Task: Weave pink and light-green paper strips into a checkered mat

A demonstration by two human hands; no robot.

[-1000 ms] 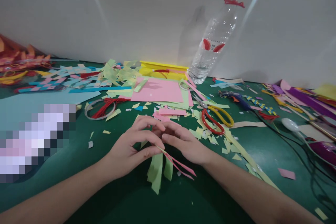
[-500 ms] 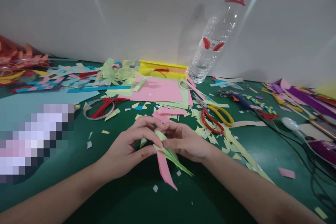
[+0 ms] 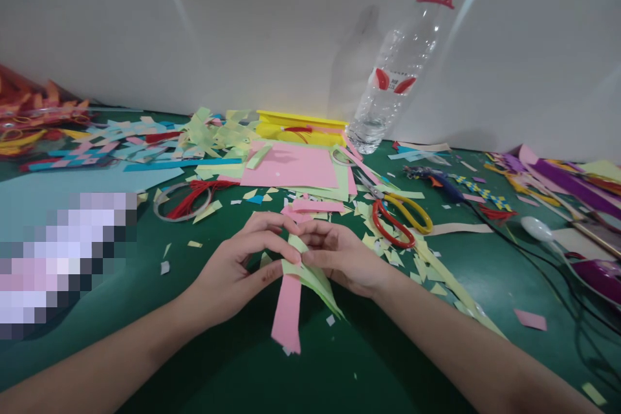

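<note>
Both hands meet in the middle, over the green tabletop. My left hand pinches light green paper strips between thumb and fingers. From the other side, my right hand grips the same strips, its thumb pressed on them near the crossing. A pink paper strip hangs down from under the green ones, toward me. Fingers hide the spot where the strips join. Small pink strips lie on the table just behind my fingertips.
Red-and-yellow-handled scissors lie to the right among paper scraps. Behind are pink sheets, a yellow folder and a leaning plastic bottle. A clear tape ring sits left; a purple glue gun with cable lies right.
The strips have turned in my fingers: the pink end has swung left and now shows its flat face, and the green ends have shifted slightly left. Both hands stay nearly in place.
</note>
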